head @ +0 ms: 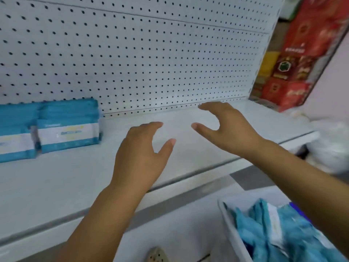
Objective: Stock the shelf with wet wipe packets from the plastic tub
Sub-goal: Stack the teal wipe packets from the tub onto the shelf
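Sitting at nine o'clock, wet wipe packets line the back of the shelf; more wait in the plastic tub at five. Left hand and right hand hover empty, fingers loosely spread, likely framing the next slot.

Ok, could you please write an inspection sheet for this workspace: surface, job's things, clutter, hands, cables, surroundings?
Surface: white shelf, pegboard behind it.
Job's things: shelf packets stacked at the left end; tub at lower right holds tub packets in a loose heap.
Clutter: blurred white bag beyond the shelf's right end; what seems a shoe on the floor.
Hands: left hand and right hand over the shelf, open, holding nothing.
Cables: nothing seen.
Surroundings: red boxes stacked right of the pegboard.
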`<act>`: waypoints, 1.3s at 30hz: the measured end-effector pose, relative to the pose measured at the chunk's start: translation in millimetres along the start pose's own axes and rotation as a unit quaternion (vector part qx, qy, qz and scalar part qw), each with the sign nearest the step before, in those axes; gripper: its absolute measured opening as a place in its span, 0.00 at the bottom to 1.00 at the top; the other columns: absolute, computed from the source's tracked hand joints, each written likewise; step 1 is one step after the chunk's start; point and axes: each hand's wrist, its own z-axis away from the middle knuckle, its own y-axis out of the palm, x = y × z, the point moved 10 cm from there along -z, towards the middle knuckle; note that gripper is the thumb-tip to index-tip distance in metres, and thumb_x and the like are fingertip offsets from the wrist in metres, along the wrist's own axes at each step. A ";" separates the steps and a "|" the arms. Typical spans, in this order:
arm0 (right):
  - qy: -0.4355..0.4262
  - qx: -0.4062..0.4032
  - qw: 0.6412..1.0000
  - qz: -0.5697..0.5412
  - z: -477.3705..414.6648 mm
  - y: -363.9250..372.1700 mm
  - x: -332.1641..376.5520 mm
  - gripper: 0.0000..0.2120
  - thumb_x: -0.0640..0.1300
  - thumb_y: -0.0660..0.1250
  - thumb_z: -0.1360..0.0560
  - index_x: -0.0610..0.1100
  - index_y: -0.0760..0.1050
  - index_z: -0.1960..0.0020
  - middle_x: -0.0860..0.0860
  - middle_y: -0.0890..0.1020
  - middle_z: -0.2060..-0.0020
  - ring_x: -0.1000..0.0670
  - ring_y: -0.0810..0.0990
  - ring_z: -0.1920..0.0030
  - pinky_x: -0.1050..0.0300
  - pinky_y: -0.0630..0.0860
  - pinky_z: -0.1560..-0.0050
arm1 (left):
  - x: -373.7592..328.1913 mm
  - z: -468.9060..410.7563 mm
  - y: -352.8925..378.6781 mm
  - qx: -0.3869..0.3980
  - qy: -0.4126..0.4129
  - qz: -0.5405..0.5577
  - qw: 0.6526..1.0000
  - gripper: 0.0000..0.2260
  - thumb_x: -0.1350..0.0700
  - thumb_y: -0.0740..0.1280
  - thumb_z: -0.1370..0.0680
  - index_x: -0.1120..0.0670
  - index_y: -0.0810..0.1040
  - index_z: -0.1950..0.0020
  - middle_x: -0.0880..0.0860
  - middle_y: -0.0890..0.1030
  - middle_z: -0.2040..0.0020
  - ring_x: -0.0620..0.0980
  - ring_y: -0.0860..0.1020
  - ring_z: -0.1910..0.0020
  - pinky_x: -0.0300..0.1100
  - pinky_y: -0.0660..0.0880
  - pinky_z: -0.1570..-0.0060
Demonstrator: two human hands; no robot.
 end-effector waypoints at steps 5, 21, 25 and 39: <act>0.106 0.012 0.994 0.022 83.3 -26.1 -97.7 0.28 0.62 0.67 0.24 0.51 0.73 0.29 0.55 0.76 0.33 0.54 0.71 0.31 0.65 0.63 0.36 | -72.1 21.2 83.6 0.077 0.053 0.047 0.995 0.22 0.42 0.68 0.22 0.45 0.74 0.29 0.44 0.77 0.32 0.45 0.71 0.32 0.36 0.64 0.41; 0.429 0.205 0.879 -0.049 315.1 59.4 -278.5 0.22 0.57 0.71 0.24 0.45 0.78 0.36 0.53 0.81 0.43 0.54 0.79 0.44 0.63 0.71 0.42 | -49.6 144.7 294.6 0.443 0.070 0.010 0.894 0.35 0.41 0.72 0.25 0.50 0.66 0.22 0.50 0.66 0.22 0.50 0.65 0.25 0.50 0.66 0.28; 0.493 0.213 0.841 -0.070 327.8 86.0 -306.0 0.25 0.59 0.71 0.25 0.44 0.76 0.36 0.50 0.81 0.42 0.49 0.80 0.43 0.56 0.74 0.40 | -24.1 148.1 302.3 0.465 0.048 -0.016 0.884 0.36 0.38 0.72 0.26 0.49 0.64 0.21 0.49 0.61 0.19 0.51 0.63 0.23 0.51 0.64 0.26; 0.590 0.202 0.767 -0.150 309.3 132.9 -315.0 0.34 0.58 0.76 0.29 0.37 0.73 0.34 0.42 0.79 0.38 0.43 0.77 0.41 0.50 0.74 0.39 | -13.6 146.7 311.8 0.466 0.042 -0.016 0.883 0.33 0.41 0.72 0.24 0.48 0.65 0.22 0.47 0.55 0.18 0.51 0.59 0.21 0.52 0.65 0.27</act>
